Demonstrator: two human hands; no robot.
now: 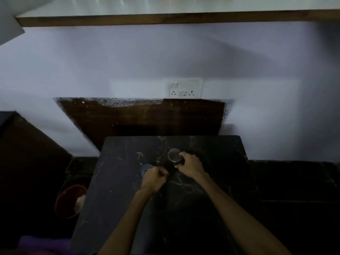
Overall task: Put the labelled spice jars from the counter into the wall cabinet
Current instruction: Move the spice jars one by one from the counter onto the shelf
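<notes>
Two spice jars stand on a dark marble counter (184, 208). One jar with a shiny round lid (173, 155) is in the middle, and my right hand (190, 166) is wrapped around its right side. A second jar with a dark bluish lid (144, 169) stands to the left; my left hand (154, 178) is curled against it, fingers closed. The dim light hides the labels. The wall cabinet's wooden bottom edge (165, 20) runs across the top of the view.
A white socket panel (184, 88) sits on the wall above a dark brown backsplash (143, 118). A red bucket (70, 200) stands on the floor left of the counter. A dark block (27, 153) fills the left side.
</notes>
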